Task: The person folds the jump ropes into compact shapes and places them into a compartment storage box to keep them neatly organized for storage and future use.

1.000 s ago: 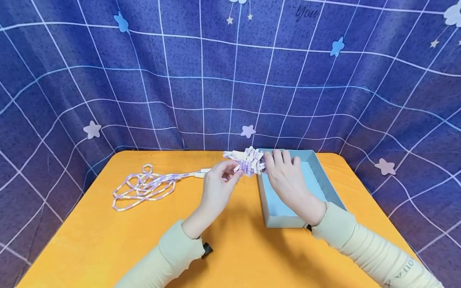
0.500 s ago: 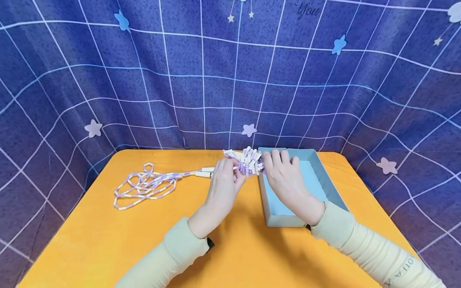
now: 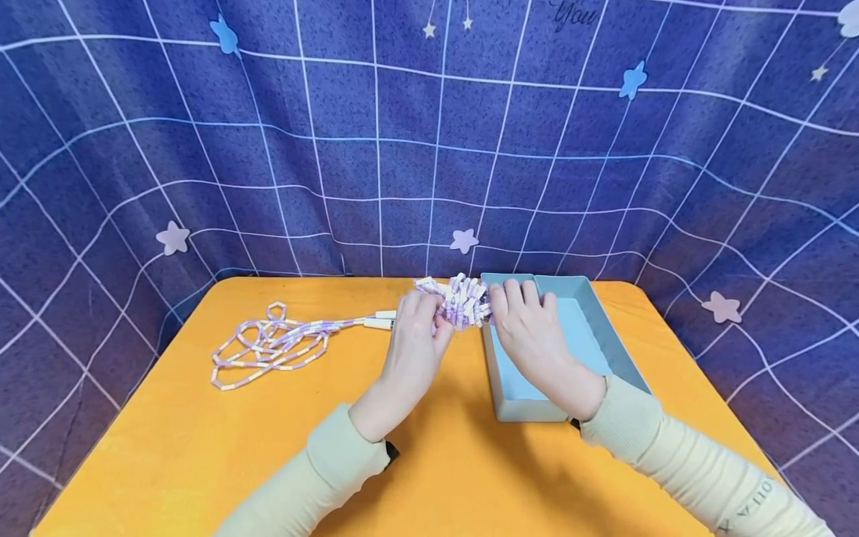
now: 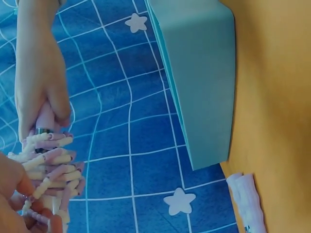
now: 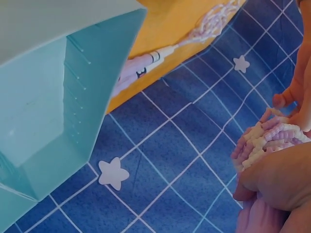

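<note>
A beaded jump rope [image 3: 463,300] in purple and white is wound into a thick bundle round its handles, held above the table. My right hand [image 3: 537,328] grips the pink handles [image 5: 257,216] at the bundle's right end. From the left, my left hand [image 3: 411,343] pinches a beaded strand, thumb and fingers bent close to the coils; the left wrist view shows this strand [image 4: 34,206] between the fingers. A second jump rope lies on the table at left, its beaded cord in loose loops and its white handle ends [image 3: 379,324] pointing behind my left hand.
A blue-grey box [image 3: 495,380] with upright walls stands on the orange table [image 3: 268,455], under and behind my right hand. A dark blue curtain [image 3: 335,171] with white grid lines and stars hangs round the table's back and sides.
My left hand has moved a little right and closer in against the wound bundle, its fingers now covering more of the strand. The right hand, box and second rope stay put.
</note>
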### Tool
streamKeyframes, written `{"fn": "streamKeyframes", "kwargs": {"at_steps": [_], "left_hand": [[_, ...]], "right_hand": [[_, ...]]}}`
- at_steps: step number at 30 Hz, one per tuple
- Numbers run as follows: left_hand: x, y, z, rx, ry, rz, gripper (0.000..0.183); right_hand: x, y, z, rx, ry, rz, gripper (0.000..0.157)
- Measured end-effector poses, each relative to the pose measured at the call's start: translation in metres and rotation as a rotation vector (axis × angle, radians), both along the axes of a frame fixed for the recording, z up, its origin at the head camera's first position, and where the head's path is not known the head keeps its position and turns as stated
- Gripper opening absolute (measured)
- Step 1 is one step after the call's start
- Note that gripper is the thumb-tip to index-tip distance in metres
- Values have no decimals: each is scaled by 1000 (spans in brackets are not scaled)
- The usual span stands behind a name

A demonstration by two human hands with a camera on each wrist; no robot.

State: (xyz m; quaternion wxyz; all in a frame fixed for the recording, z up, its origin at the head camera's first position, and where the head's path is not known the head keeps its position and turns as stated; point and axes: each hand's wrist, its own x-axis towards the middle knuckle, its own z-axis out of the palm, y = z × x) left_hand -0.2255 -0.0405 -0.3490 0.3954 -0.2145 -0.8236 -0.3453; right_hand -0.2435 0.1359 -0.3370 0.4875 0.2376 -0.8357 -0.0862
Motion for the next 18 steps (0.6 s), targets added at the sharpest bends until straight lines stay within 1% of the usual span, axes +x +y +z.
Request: {"fn": "streamKeyframes", "kwargs": {"at_steps": [3, 5, 9, 12, 15, 18], "left_hand": [[-1, 1, -2, 66, -23, -24, 17], [-1, 1, -3, 93, -31, -30, 18], [-2, 1, -5, 133, 10, -3, 16], [-2, 1, -4, 162, 9, 10, 17], [0, 0, -2, 202, -22, -15, 22], [3, -1, 0, 251, -68, -60, 24]], "right_hand": [[0, 1, 1, -4, 2, 2, 24], [0, 1, 2, -5, -1, 4, 24], [1, 1, 4, 7, -15, -2, 26], [2, 1, 4, 13, -26, -7, 26], [2, 2, 4, 10, -34, -9, 26], [2, 2, 3, -8, -31, 2, 26]]}}
